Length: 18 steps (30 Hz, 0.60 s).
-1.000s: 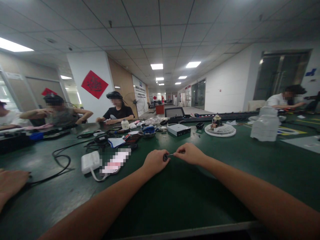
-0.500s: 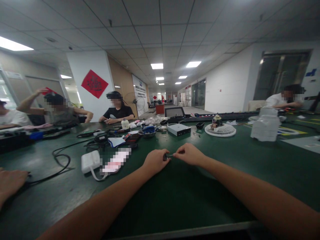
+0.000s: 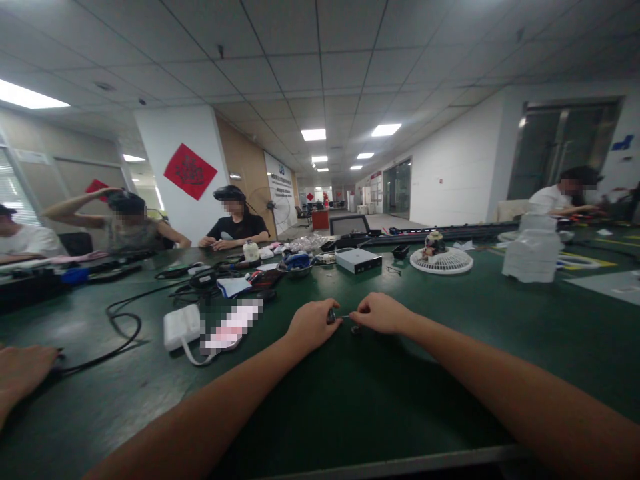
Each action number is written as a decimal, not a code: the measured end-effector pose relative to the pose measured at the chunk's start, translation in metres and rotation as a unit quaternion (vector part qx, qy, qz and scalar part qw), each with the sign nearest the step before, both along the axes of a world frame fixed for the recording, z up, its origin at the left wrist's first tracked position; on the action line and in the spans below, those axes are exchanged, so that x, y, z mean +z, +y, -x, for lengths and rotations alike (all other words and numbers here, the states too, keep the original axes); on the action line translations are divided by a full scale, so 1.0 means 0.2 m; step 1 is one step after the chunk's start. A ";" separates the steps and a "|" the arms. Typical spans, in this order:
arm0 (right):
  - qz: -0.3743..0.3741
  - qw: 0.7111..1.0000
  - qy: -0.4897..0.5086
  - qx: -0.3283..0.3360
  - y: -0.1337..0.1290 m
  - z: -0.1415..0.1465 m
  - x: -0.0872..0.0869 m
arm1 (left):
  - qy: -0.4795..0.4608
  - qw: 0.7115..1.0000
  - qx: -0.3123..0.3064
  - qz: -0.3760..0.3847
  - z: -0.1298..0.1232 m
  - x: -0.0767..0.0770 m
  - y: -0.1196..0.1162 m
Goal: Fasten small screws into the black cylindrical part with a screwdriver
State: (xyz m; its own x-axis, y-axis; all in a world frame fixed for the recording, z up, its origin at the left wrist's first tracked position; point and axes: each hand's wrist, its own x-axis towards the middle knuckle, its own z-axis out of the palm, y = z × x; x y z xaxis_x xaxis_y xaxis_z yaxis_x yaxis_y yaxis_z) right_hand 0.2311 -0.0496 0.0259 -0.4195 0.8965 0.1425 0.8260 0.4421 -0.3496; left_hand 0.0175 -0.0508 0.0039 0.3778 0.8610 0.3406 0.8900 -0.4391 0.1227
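Observation:
Over the green table (image 3: 390, 400), my left hand (image 3: 314, 323) is closed on a small dark metallic part (image 3: 331, 315). Facing it, my right hand (image 3: 381, 313) pinches a thin metal piece (image 3: 345, 317) that reaches across to the small part. Just below the right fingertips a small dark object (image 3: 355, 329) shows; whether it touches them I cannot tell. Beyond the hands stands a silver box-shaped drive (image 3: 358, 260) with a black front.
A white fan grille (image 3: 441, 261) lies behind on the right, near a white molded block (image 3: 532, 253). To the left are a white adapter (image 3: 182, 327), black cables (image 3: 125, 333) and another person's hand (image 3: 27, 367). Several people sit around the table.
Both hands stay close together, with the right one slightly lower. A small dark object now shows beneath the right fingertips. The seated person at the left has shifted a little.

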 end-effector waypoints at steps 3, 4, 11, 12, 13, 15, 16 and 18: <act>-0.003 1.000 -0.017 0.022 0.01 -0.01 -0.01 | 0.004 1.000 0.008 -0.001 0.00 -0.01 0.01; -0.007 0.999 -0.025 0.028 0.02 -0.02 -0.02 | 0.005 1.000 0.013 0.000 0.00 -0.01 0.01; -0.051 0.999 -0.016 -0.001 0.06 -0.03 -0.05 | 0.002 0.998 0.061 0.013 -0.01 -0.02 0.00; -0.045 0.999 0.002 -0.002 0.06 -0.03 -0.05 | 0.002 0.998 0.061 0.014 -0.01 -0.01 0.00; -0.035 0.999 0.021 0.000 0.06 -0.02 -0.05 | 0.005 0.998 0.058 0.015 -0.01 -0.01 0.00; -0.004 0.999 0.047 0.013 0.05 -0.02 -0.04 | 0.012 0.999 0.049 0.017 -0.01 -0.01 -0.01; 0.013 0.998 0.054 0.026 0.05 -0.02 -0.04 | 0.016 0.999 0.046 0.017 -0.01 -0.01 -0.01; 0.043 0.996 0.060 0.053 0.05 -0.02 -0.04 | 0.017 0.999 0.044 0.019 0.00 -0.01 -0.01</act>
State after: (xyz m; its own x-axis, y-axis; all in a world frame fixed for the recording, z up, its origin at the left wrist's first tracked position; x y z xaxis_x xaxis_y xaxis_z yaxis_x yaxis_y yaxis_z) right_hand 0.2347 -0.0405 0.0183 -0.4962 0.8595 0.1226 0.7266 0.4884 -0.4833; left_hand 0.0182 -0.0526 0.0019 0.3109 0.9034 0.2953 0.9287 -0.3549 0.1079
